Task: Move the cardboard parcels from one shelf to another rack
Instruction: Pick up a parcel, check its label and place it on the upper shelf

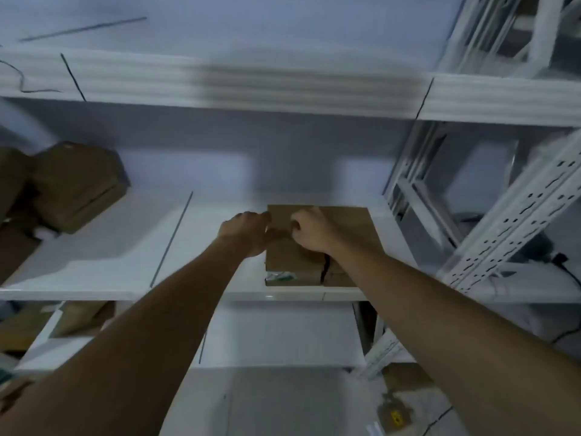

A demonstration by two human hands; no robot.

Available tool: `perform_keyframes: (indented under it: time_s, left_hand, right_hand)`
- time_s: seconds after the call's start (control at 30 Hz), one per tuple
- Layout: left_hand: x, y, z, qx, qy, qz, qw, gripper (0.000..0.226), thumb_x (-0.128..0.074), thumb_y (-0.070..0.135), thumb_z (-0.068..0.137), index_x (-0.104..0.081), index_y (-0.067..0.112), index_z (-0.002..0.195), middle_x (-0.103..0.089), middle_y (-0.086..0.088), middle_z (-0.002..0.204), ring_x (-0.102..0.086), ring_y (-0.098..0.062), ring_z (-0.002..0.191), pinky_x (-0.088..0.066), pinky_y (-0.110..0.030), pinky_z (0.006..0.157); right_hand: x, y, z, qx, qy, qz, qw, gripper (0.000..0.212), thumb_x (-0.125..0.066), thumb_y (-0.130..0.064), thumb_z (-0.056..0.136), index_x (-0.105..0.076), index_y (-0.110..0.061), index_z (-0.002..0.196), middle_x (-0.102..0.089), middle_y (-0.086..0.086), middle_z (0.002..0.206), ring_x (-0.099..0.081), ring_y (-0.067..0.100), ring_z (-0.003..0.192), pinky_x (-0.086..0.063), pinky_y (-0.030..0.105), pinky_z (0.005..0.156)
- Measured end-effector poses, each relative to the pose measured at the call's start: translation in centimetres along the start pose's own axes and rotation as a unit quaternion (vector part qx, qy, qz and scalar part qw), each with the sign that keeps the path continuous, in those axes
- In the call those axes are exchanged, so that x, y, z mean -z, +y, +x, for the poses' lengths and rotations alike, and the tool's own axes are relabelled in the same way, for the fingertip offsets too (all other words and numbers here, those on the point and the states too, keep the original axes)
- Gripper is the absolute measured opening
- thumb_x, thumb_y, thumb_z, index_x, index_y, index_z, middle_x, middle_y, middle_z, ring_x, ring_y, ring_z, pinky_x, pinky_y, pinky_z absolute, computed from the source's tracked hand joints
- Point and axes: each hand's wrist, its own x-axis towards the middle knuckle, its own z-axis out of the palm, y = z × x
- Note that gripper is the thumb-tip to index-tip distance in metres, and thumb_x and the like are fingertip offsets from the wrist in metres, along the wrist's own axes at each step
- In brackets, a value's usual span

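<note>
Both hands rest on a flat cardboard parcel [330,228] near the white shelf's [188,234] front edge: the left hand [248,231] curls round its left side, the right hand [314,231] presses on top, seemingly to steady it.

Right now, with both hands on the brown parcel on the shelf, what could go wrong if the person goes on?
1. The cardboard parcel sits near the front edge of the white shelf, so a pull could tip it off.
2. The left hand and right hand rest on its top and left side, not visibly underneath, so the grip may slip.
3. The tilted parcels on the left look unstable.
</note>
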Motion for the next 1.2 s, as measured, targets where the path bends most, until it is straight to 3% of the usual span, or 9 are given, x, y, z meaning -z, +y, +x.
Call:
perform_keyframes:
  time_s: [0.13, 0.27, 0.5, 0.77, 0.93, 1.0, 1.1, 1.17, 1.2]
  left_hand:
    - [-4.0, -1.3, 2.0, 0.033, -0.04, -0.055, 0.997, 0.037, -0.037, 0.026, 0.108, -0.064, 0.01, 0.129, -0.069, -0.018, 0.13, -0.068, -0.04, 0.114, -0.056, -0.045, 0.09]
    - [-5.7, -2.7, 3.5, 0.028, -0.07, -0.117, 0.99, 0.036, -0.037, 0.012, 0.106, -0.066, 0.004, 0.125, -0.071, -0.02, 0.128, -0.067, -0.039, 0.115, -0.053, -0.04, 0.086]
    - [-6.3, -5.6, 3.6, 0.019, -0.058, -0.179, 0.982, 0.048, -0.038, 0.014, 0.104, -0.062, 0.017, 0.145, -0.067, -0.017, 0.142, -0.066, -0.039, 0.124, -0.056, -0.049, 0.104]
    - [-5.6, -8.5, 3.3, 0.096, -0.025, -0.354, 0.93, 0.041, -0.046, 0.028, 0.106, -0.067, 0.016, 0.138, -0.069, -0.014, 0.131, -0.066, -0.038, 0.114, -0.057, -0.042, 0.1]
    - [-6.0, -9.6, 2.8, 0.174, -0.054, -0.512, 0.839, 0.041, -0.052, 0.034, 0.109, -0.063, 0.004, 0.133, -0.067, -0.021, 0.134, -0.068, -0.04, 0.123, -0.057, -0.051, 0.108]
    - [-5.9, -10.2, 2.6, 0.211, -0.076, -0.61, 0.76, 0.057, -0.052, 0.042, 0.109, -0.051, 0.004, 0.152, -0.058, -0.018, 0.147, -0.065, -0.039, 0.129, -0.056, -0.049, 0.11]
    - [-5.8, -10.8, 1.5, 0.213, -0.149, -0.709, 0.655, 0.081, -0.051, 0.067, 0.1, -0.037, 0.021, 0.164, -0.047, -0.016, 0.16, -0.059, -0.048, 0.134, -0.055, -0.057, 0.106]
    - [-5.6, -11.2, 0.5, 0.188, -0.186, -0.738, 0.621, 0.087, -0.058, 0.078, 0.087, -0.042, 0.035, 0.16, -0.054, -0.013, 0.155, -0.06, -0.052, 0.131, -0.056, -0.065, 0.099]
    - [-5.6, -11.5, 0.2, 0.17, -0.183, -0.762, 0.597, 0.082, -0.063, 0.075, 0.084, -0.047, 0.04, 0.156, -0.059, -0.01, 0.153, -0.063, -0.049, 0.129, -0.057, -0.068, 0.095]
  right_hand:
    - [-4.2, -0.5, 1.6, -0.013, -0.094, -0.075, 0.993, 0.04, -0.05, -0.042, 0.103, -0.068, -0.012, 0.122, -0.069, 0.012, 0.133, -0.062, 0.042, 0.127, -0.051, 0.053, 0.106]
    - [-5.7, -2.1, 2.4, -0.052, -0.076, -0.088, 0.992, 0.069, -0.052, -0.06, 0.1, -0.045, -0.031, 0.162, -0.036, -0.006, 0.177, -0.033, 0.047, 0.158, -0.038, 0.069, 0.117]
    - [-8.4, -3.8, 2.6, -0.115, -0.056, -0.09, 0.988, 0.093, -0.06, -0.072, 0.093, -0.012, -0.051, 0.171, -0.014, -0.017, 0.184, -0.009, 0.042, 0.168, -0.018, 0.092, 0.116]
    - [-7.5, -4.8, 2.6, -0.198, 0.039, -0.02, 0.979, 0.095, -0.064, -0.066, 0.091, -0.022, -0.04, 0.171, -0.063, 0.008, 0.155, -0.026, 0.034, 0.162, -0.037, 0.062, 0.109]
    - [-7.8, -5.3, 2.5, -0.219, 0.109, 0.12, 0.962, 0.091, -0.066, -0.07, 0.086, -0.032, -0.046, 0.168, -0.053, 0.01, 0.157, -0.03, 0.036, 0.159, -0.037, 0.06, 0.119]
    - [-7.6, -5.4, 2.2, -0.235, 0.149, 0.311, 0.909, 0.08, -0.068, -0.066, 0.08, -0.047, -0.056, 0.156, -0.063, 0.003, 0.143, -0.049, 0.035, 0.147, -0.043, 0.059, 0.12]
    - [-6.8, -6.7, 1.1, -0.233, 0.139, 0.689, 0.672, 0.035, -0.066, -0.048, 0.092, -0.076, -0.035, 0.124, -0.082, -0.001, 0.104, -0.076, 0.027, 0.106, -0.06, 0.045, 0.102]
    - [-6.7, -7.6, 0.5, -0.233, 0.092, 0.793, 0.555, 0.043, -0.056, -0.048, 0.101, -0.077, -0.017, 0.124, -0.083, 0.009, 0.114, -0.076, 0.028, 0.107, -0.056, 0.043, 0.105]
    - [-6.8, -7.8, 0.3, -0.238, 0.082, 0.805, 0.537, 0.048, -0.052, -0.047, 0.104, -0.076, -0.014, 0.132, -0.082, 0.012, 0.127, -0.075, 0.03, 0.115, -0.055, 0.045, 0.108]
